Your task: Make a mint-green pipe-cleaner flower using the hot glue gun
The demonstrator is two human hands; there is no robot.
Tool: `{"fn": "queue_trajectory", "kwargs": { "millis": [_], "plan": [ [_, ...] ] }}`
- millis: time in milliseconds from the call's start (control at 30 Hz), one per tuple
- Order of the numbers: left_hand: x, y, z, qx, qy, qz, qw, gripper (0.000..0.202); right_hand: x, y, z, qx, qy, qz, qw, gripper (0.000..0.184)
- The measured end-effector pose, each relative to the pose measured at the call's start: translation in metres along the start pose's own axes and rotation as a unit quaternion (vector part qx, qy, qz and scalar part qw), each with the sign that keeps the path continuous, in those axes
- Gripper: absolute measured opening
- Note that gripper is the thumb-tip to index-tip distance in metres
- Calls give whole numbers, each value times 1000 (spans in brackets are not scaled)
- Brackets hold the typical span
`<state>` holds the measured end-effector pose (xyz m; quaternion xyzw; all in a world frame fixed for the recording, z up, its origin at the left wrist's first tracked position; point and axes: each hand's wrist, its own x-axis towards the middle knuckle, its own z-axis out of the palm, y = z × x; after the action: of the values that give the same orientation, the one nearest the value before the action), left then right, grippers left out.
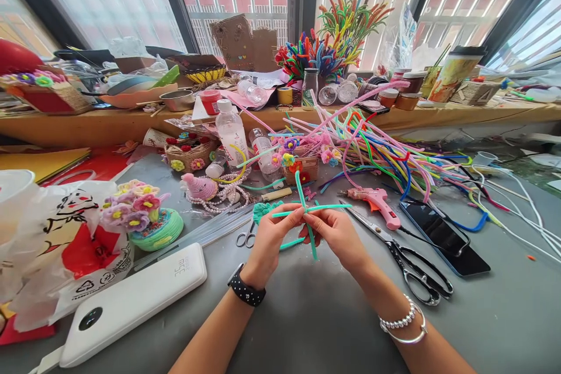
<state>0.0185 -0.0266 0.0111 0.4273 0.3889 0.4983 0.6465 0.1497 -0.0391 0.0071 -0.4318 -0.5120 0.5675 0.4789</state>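
Two or more mint-green pipe cleaners [326, 207] cross one another between my hands, just above the grey table. At the crossing, my left hand [277, 231] pinches them between thumb and fingertips. My right hand [335, 235] grips the same crossing from the other side, its fingers curled. One stem points up and away, another runs sideways. A further green piece [291, 243] shows below, partly hidden by my fingers. Just beyond my left hand lie a teal fuzzy coil [264, 210] and small scissors [246, 237], whose blades are mostly hidden.
Right of my hands lie a pink glue gun [374, 201], large black-handled scissors [421, 272] and a phone [442, 236]. A heap of coloured pipe cleaners [385, 146] spreads behind them. A white power bank [140, 304], a fuzzy flower pot [155, 228] and a plastic bag [74, 245] stand left.
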Motion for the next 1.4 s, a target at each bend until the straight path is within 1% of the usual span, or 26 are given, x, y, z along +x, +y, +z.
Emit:
{"fn": "queue_trajectory", "kwargs": {
  "millis": [200,267,333,367,400,467,500,533,567,600,633,667,733,767,833,1000,1133,1233,1400],
  "plan": [
    [-1,3,1,2,-2,1,1000,18,2,3,0,-28,-33,-4,999,35],
    [0,3,1,-1,22,7,1000,18,2,2,-3,-79,-34,-15,996,34],
    [1,2,0,-6,65,19,998,19,-1,0,-6,-184,-15,-65,981,29],
    [1,2,0,-9,84,26,996,21,-3,-2,-7,-248,9,-109,963,28],
    [1,2,0,-12,98,31,995,23,-5,-4,-8,-309,41,-165,936,30],
    [2,2,0,-12,109,38,993,26,-10,-7,-10,-389,111,-287,868,34],
    [1,2,1,-8,109,40,993,27,-12,-9,-10,-409,140,-341,835,32],
    [1,2,1,-2,108,42,993,28,-13,-10,-10,-422,156,-385,806,26],
    [1,2,2,5,107,44,993,29,-13,-10,-10,-436,160,-416,782,16],
    [1,2,3,11,104,47,993,29,-13,-11,-11,-451,152,-434,765,7],
    [0,2,3,16,99,49,994,29,-11,-10,-11,-469,134,-439,755,13],
    [0,2,3,20,91,52,994,29,-10,-10,-12,-487,107,-435,750,22],
    [0,1,2,23,76,56,995,28,-6,-7,-14,-517,49,-416,747,34],
    [0,0,2,24,70,56,996,27,-4,-5,-14,-527,30,-407,746,37],
    [0,0,1,24,64,57,996,26,-2,-2,-15,-535,14,-396,747,42],
    [-1,-2,2,7,49,49,998,25,-4,2,-10,-524,44,-375,764,40],
    [-1,-3,2,-21,33,38,999,23,-5,1,-9,-529,63,-374,759,35],
    [-1,-2,1,-50,16,20,998,23,-6,1,-9,-526,71,-384,755,36],
    [-2,4,1,-80,-13,-18,997,29,-6,2,-10,-518,91,-392,755,39]
  ]
}}
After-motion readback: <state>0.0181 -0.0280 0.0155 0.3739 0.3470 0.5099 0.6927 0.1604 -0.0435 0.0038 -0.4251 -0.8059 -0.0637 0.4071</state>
